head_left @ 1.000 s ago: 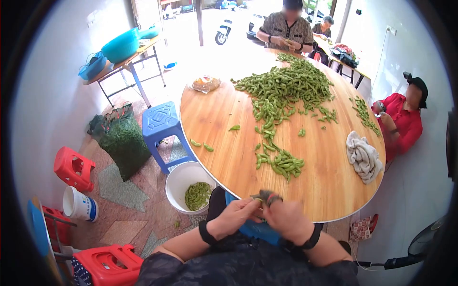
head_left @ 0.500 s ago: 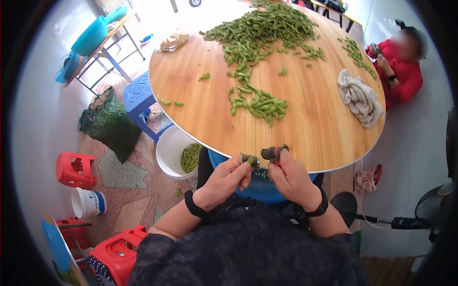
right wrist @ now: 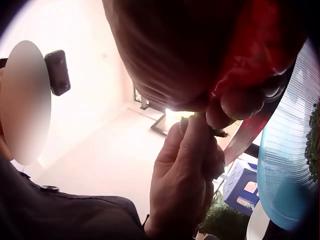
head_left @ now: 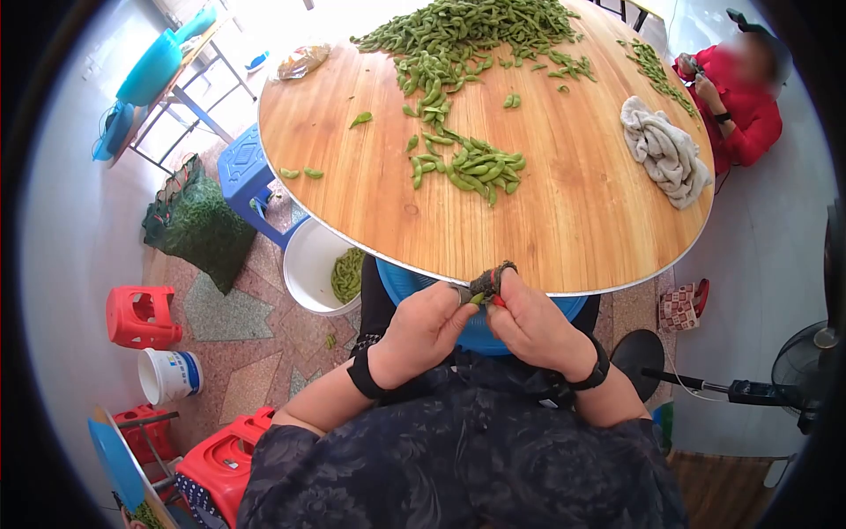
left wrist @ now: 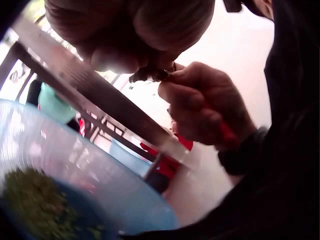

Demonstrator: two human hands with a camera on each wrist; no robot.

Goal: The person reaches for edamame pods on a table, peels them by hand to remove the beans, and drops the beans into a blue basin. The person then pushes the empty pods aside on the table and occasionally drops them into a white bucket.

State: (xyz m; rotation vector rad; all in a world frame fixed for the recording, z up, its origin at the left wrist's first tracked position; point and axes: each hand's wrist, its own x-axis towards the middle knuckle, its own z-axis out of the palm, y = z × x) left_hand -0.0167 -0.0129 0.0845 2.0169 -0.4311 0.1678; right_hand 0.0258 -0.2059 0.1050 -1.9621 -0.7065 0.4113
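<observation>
Both hands meet over the near table edge in the head view. My left hand (head_left: 425, 326) pinches a green pod (head_left: 478, 299) between thumb and fingers. My right hand (head_left: 542, 328), with a dark wrap on a finger and something red in its grip, touches the same pod from the other side. Beneath them is a blue basket (head_left: 397, 275), with green bits (left wrist: 37, 205) inside it in the left wrist view. On the wooden table (head_left: 352, 194) lie a small cluster of pods (head_left: 483, 167) and a big heap (head_left: 476, 31) behind it.
A cloth (head_left: 665, 154) lies at the table's right. Left of my legs stand a white bucket (head_left: 308, 269) holding pods, a blue stool (head_left: 247, 167) and red stools (head_left: 143, 317). A person in red (head_left: 753, 115) sits at the right, near a fan (head_left: 802, 366).
The head view has tilted downward, so the table sits higher in it. The hands, apart half a second ago, have come together at the pod.
</observation>
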